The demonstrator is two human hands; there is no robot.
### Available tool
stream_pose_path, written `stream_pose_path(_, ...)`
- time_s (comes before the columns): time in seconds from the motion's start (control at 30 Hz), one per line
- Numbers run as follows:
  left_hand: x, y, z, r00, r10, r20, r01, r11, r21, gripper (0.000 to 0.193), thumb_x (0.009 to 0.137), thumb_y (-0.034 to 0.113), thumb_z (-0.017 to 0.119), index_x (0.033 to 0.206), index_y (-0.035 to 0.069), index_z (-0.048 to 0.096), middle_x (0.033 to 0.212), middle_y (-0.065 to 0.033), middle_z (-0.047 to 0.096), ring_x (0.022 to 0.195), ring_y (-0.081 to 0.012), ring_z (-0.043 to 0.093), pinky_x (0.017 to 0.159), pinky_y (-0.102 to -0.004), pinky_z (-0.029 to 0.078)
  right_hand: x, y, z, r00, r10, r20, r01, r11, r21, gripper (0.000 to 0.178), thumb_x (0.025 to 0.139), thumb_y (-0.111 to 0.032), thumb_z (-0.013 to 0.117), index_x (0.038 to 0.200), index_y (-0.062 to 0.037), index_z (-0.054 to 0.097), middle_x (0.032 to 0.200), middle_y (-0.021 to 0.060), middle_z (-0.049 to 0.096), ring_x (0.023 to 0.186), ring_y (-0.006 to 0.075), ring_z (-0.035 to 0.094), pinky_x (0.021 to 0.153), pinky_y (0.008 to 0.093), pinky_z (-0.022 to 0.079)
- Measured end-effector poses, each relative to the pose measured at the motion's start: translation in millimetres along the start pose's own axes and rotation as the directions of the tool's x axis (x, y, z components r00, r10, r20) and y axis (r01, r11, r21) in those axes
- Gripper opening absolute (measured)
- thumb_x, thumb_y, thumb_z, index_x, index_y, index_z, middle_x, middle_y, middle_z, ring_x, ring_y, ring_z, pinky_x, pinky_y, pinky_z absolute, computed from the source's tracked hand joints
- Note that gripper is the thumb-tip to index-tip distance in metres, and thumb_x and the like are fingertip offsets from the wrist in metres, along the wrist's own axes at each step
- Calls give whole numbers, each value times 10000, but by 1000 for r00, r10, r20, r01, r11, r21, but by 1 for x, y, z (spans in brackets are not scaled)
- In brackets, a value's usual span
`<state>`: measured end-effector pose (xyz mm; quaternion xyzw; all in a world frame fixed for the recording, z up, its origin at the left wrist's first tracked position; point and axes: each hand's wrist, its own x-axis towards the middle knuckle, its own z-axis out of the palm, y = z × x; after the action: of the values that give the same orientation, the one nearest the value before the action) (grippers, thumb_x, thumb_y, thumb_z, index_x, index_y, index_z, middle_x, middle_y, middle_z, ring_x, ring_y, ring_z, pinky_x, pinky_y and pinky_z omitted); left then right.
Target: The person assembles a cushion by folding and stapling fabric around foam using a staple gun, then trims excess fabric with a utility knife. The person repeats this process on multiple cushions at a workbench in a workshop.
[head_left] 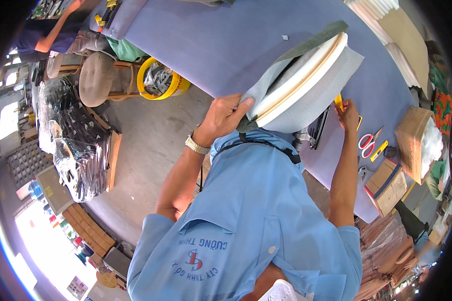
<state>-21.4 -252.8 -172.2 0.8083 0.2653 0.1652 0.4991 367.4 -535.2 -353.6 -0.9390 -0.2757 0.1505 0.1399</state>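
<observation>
A round padded seat panel (306, 75), with a white foam edge and a wooden strip, stands tilted on the table in front of me, grey fabric (322, 98) hanging loose around it. My left hand (226, 118) pinches the fabric at the panel's near left end, thumb on top. To the right of the panel, my right hand (347, 117) is closed around a yellow-handled tool (339, 103); its kind is partly hidden by the fingers. Between that hand and the panel lies a black tool with a long narrow rail (320, 126) and a metal fitting, perhaps an air stapler.
Red-handled scissors (367, 145), a yellow utility knife (379, 151) and a wooden box (386, 188) lie at the right on the purple-covered table (211, 45). A cardboard box (414, 145) stands beyond them. A yellow bucket (178, 85) of scraps and stools stand left; another person works far left.
</observation>
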Motion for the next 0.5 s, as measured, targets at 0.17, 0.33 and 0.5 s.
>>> stream_pose_path(0.17, -1, -9, 3, 998, 54, -20, -55, 997, -62, 524, 1052, 279, 628, 682, -76, 522, 621, -154, 421, 516, -236, 335, 501, -407, 335, -19, 12, -25, 982, 120, -146, -126, 991, -33, 411, 886, -302, 801, 1120, -42, 585, 936, 178, 724, 874, 395, 707, 749, 466, 539)
stream_pose_path(0.33, -1, -6, -2, 999, 28, 47, -28, 1000, 6, 515, 1049, 285, 633, 697, -75, 526, 631, -156, 430, 526, -237, 345, 503, -412, 337, -50, 0, -78, 879, 316, -356, -142, 887, 439, 403, 937, -306, 773, 1135, -15, 577, 961, 148, 724, 770, 268, 691, 663, 412, 533)
stream_pose_path(0.5, -2, -3, -1, 995, -59, 74, 59, 998, 7, 448, 1029, 289, 660, 757, -55, 571, 655, -157, 459, 566, -245, 379, 544, -405, 371, -101, -85, -125, 907, 313, -281, 268, 86, 960, 222, 995, -184, 696, 1104, -32, 577, 1004, 160, 718, 675, 169, 604, 605, 334, 496)
